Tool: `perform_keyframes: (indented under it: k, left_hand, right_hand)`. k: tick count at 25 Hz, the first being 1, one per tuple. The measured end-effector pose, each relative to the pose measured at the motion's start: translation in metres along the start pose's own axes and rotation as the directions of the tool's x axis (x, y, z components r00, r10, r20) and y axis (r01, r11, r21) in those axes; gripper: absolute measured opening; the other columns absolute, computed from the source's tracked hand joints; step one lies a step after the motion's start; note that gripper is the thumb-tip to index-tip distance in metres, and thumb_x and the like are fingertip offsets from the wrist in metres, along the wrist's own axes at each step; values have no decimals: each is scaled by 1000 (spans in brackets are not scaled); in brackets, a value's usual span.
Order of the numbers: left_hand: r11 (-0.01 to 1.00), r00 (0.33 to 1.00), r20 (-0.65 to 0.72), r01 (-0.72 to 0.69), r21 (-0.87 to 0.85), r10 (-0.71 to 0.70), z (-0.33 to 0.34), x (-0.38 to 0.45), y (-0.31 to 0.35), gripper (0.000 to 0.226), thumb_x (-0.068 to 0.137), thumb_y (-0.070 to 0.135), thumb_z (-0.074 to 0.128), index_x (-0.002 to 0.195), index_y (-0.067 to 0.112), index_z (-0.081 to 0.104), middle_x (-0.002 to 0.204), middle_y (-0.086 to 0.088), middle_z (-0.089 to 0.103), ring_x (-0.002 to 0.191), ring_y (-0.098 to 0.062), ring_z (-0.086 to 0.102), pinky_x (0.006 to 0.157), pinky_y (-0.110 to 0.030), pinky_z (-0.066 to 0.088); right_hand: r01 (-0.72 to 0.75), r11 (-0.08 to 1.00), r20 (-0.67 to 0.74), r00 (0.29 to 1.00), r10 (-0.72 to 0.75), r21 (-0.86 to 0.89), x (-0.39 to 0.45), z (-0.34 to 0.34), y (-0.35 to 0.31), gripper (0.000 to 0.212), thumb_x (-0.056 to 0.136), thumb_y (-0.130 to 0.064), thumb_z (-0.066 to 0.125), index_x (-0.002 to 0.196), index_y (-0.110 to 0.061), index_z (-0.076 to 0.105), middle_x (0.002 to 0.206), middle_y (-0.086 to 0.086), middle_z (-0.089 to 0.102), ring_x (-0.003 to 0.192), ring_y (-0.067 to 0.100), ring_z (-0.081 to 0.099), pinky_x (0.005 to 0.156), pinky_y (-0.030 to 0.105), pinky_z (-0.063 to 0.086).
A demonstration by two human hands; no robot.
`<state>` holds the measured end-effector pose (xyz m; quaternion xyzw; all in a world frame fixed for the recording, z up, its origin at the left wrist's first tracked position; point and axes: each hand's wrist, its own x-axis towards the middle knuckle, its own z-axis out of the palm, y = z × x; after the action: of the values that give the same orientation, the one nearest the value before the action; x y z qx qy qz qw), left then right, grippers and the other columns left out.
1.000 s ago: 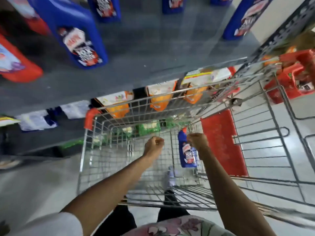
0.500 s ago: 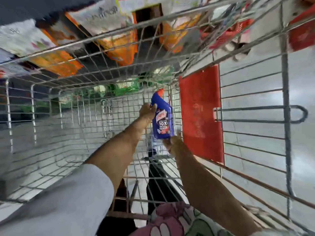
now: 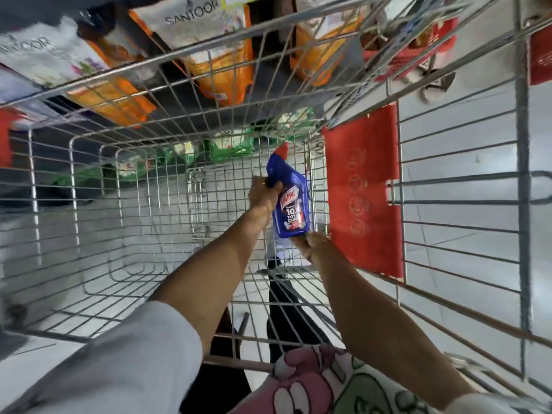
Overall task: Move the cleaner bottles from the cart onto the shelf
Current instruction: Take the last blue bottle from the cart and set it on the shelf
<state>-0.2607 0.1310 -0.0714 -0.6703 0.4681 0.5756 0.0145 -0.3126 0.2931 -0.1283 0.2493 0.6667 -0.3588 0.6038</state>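
Note:
A blue cleaner bottle (image 3: 291,204) with a red cap and a red-and-white label stands low inside the wire cart (image 3: 155,204), near its right wall. My left hand (image 3: 264,194) grips the bottle's neck just under the cap. My right hand (image 3: 313,245) holds the bottle's base from below. Both arms reach down into the basket. I see no other bottle in the cart. The shelf with the blue bottles is out of view.
A red plastic flap (image 3: 363,189) hangs on the cart's right wall beside the bottle. Beyond the cart's far rim sit orange-and-white pouches (image 3: 221,52) on a low shelf and green packs (image 3: 230,146) below them. White floor lies to the right.
My head has dropped, so the upper shelf left the view. Both hands went down into the cart and closed on the blue bottle, left at the neck, right at the base.

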Motion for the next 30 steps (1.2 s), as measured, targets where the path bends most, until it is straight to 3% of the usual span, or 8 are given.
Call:
perform_keyframes:
  k: [2,4,6,11,16,19,24,30]
  left_hand:
    - [986,997,29,-66,-154,71,-27,-19,4,25,80,12,65,100,7,50,99,-15,65,84,-26,61,74,-38,52]
    - [949,985,69,-133,-284,159,-58,-35,5,22,79,7,66,95,10,50,97,-14,65,86,-26,62,77,-40,53]
    - [920,968,39,-224,-321,249,-91,-54,13,20,76,6,67,90,12,54,90,-8,65,84,-24,62,72,-35,52]
    - [806,916,-39,-370,-462,398,-161,-119,50,23,79,-1,64,86,16,51,84,-2,63,77,-15,59,69,-27,49]
    - [624,780,-144,-584,-519,609,-233,-170,113,21,77,7,65,96,10,55,87,-3,65,74,-9,61,73,-27,50]
    - [524,685,-202,-684,-507,700,-264,-198,160,17,83,0,59,88,16,55,86,-1,64,75,-7,61,73,-28,51]
    - [397,553,-236,-780,-484,799,-290,-216,231,19,85,1,57,91,19,52,93,-2,66,76,-1,63,64,-17,51]
    - [352,481,-224,-825,-442,848,-290,-199,305,20,84,0,58,98,11,50,97,-6,66,77,0,66,66,-15,53]
  right_hand:
    - [-21,985,98,994,38,-171,-35,11,-17,23,98,-19,41,94,-2,55,68,2,72,68,12,69,77,35,55]
    - [42,946,182,983,18,-322,-68,17,-33,17,96,-18,46,103,-6,56,106,13,64,100,23,59,97,44,44]
    - [234,932,255,953,-163,-277,-99,27,-48,27,92,-11,52,118,-5,55,129,19,55,108,26,53,106,48,39]
    - [567,818,658,653,-374,-98,-173,75,-105,52,47,-44,87,92,-23,73,87,-9,74,83,9,67,75,25,56]
    - [845,533,772,373,-516,-52,-271,121,-174,55,70,-41,76,114,-12,60,105,5,65,102,25,55,86,38,50]
    - [913,407,797,257,-547,-15,-329,141,-211,37,74,-30,73,108,-18,64,99,-6,72,95,12,64,79,28,56]
    - [978,202,737,103,-668,47,-382,168,-268,54,59,-49,80,104,-21,67,95,-14,74,93,4,64,77,20,55]
    - [997,80,604,67,-794,-5,-374,185,-336,35,92,-1,47,127,-3,51,110,4,66,99,12,61,81,23,54]
